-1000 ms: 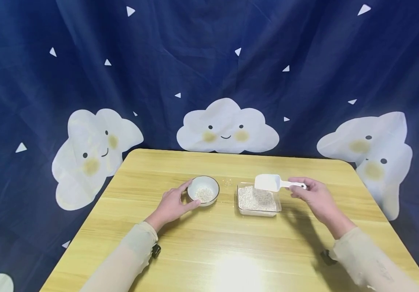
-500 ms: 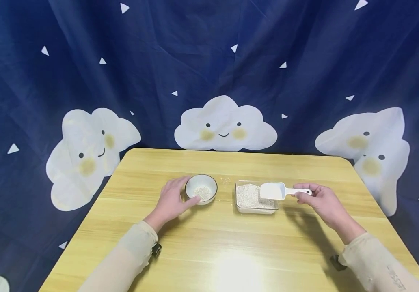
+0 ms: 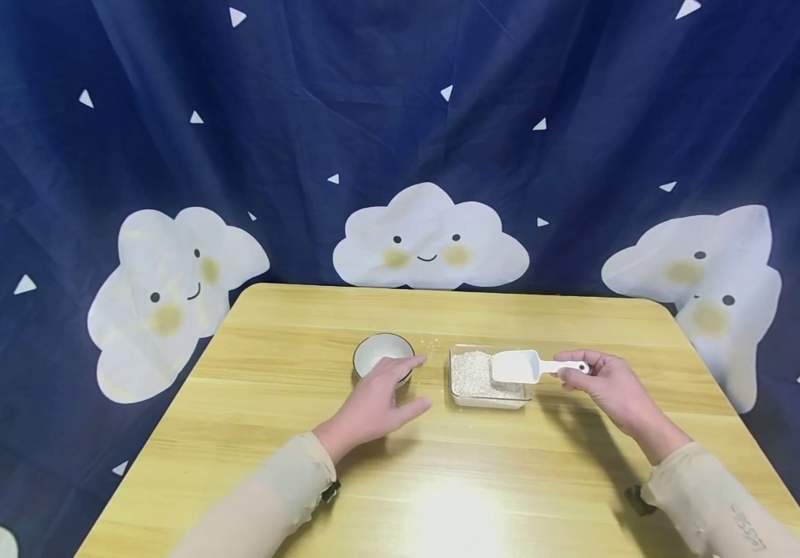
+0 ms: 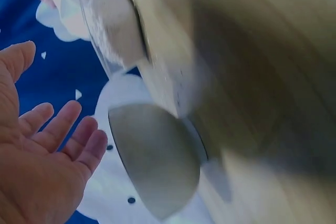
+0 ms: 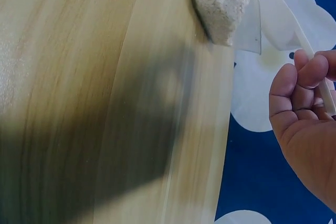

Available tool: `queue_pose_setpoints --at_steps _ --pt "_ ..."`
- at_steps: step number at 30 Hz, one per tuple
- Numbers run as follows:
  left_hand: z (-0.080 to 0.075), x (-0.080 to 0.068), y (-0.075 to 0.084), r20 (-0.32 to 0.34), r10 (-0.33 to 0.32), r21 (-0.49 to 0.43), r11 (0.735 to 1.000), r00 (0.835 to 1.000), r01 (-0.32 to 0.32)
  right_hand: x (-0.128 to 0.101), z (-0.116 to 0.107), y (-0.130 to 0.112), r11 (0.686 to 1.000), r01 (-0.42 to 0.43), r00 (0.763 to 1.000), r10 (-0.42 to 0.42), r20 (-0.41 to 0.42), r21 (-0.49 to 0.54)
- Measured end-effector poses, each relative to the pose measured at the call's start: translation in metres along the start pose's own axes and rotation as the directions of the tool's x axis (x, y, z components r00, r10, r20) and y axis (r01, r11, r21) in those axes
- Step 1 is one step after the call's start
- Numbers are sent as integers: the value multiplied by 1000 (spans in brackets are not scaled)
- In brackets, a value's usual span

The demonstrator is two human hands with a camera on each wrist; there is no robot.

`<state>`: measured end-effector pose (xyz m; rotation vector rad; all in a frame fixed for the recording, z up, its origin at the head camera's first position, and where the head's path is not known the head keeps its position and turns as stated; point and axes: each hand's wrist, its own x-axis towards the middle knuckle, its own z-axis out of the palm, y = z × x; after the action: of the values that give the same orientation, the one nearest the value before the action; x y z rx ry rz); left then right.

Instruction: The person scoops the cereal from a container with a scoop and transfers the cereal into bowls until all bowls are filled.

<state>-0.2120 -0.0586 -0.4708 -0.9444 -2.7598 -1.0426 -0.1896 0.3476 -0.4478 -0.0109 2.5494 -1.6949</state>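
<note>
Right hand (image 3: pixel 605 385): pinches white scoop (image 3: pixel 517 366) handle, at 3 o'clock of the rice tray (image 3: pixel 487 380)
Left hand (image 3: pixel 381 404): fingers loose, empty, at 6 o'clock of the bowl (image 3: pixel 381 353)

My left hand (image 3: pixel 377 404) reaches forward on a sleeved forearm, palm down, fingers (image 4: pixel 63 129) straight and slightly spread, gripping nothing. My right hand (image 3: pixel 605 384) is raised at the same level, wrist bent inward, fingers (image 5: pixel 296 85) curled and pinching a thin white plastic handle (image 3: pixel 563 366) against the thumb.
</note>
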Motion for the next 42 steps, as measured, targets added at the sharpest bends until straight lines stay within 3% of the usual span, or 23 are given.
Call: queue_pose_setpoints --at_steps 10,15,22,42 --pt "30 16 15 156 -36 -74 996 987 48 3 4 -3 998 7 1000 -6 15 -58" --pt "42 25 16 132 -106 -74 990 986 116 4 5 -6 996 11 1000 -8 30 -89" --pt "51 33 13 117 -193 -149 966 974 210 4 9 -9 996 30 998 -25 59 -89" --pt "52 37 10 136 -188 -179 961 973 211 10 22 -14 988 31 997 -21 71 -150"
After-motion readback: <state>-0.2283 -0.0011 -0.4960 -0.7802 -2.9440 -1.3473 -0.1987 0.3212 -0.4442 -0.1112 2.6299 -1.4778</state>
